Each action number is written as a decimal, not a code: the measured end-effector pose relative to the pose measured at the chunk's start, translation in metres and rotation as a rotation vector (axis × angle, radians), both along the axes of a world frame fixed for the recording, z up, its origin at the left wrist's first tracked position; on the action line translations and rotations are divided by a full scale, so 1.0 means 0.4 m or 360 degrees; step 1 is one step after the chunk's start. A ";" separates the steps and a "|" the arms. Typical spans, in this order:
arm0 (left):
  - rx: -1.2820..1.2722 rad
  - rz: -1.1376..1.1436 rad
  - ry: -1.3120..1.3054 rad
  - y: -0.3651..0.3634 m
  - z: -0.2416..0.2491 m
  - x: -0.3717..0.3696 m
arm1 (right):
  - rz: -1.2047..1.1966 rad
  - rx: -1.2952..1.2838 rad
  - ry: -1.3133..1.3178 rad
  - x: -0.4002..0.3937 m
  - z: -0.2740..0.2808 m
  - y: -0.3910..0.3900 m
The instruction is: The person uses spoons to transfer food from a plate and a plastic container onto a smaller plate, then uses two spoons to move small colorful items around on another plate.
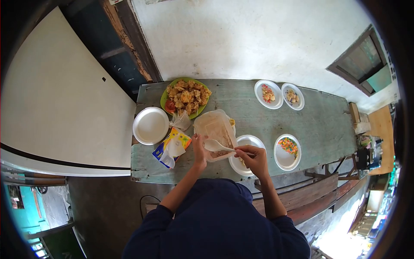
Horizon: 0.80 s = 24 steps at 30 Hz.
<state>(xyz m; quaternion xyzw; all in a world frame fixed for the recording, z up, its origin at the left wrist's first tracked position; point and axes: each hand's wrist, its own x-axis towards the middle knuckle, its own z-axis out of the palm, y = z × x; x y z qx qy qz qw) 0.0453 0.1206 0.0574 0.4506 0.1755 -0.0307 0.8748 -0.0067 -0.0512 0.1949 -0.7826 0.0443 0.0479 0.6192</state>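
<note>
My left hand (199,150) grips the near left edge of a clear plastic food container (209,121), which has a brownish crumbly substance inside. Between the fingers of my right hand (255,160) is the handle of a white plastic spoon (212,145). The spoon's bowl is over the container. Just beyond my right hand is a white plate (253,140), partly covered by the hand and the container; pale food on it shows only in part. Something yellowish on a white rim peeks out behind the container's right side.
A green plate (201,113) of fried food, a stack of white plates (150,126) and a tissue pack (181,139) are on the left. Two plates with food stand by the wall (250,39). A plate (282,162) of colourful sprinkles is right. A bench (302,196) runs alongside the table (323,129).
</note>
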 end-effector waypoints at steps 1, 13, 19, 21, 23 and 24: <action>0.0005 0.0048 -0.0019 0.003 -0.002 -0.002 | -0.0015 0.0020 0.0186 0.002 0.013 0.003; 0.0325 0.0418 -0.0429 0.025 0.033 -0.041 | -0.0043 -0.0606 -0.0588 -0.020 -0.013 0.011; 0.0427 0.0338 -0.0553 -0.003 0.001 -0.070 | 0.0150 -0.1111 -0.0912 -0.040 -0.028 0.021; 0.0434 0.0324 -0.0562 -0.016 0.002 -0.081 | 0.0190 -0.1196 -0.0904 -0.053 -0.036 0.018; 0.0442 0.0318 -0.0568 -0.020 0.006 -0.092 | 0.0163 -0.1145 -0.0825 -0.070 -0.053 0.013; 0.0470 0.0248 -0.0580 -0.019 0.010 -0.100 | 0.0161 -0.1145 -0.0815 -0.079 -0.063 0.011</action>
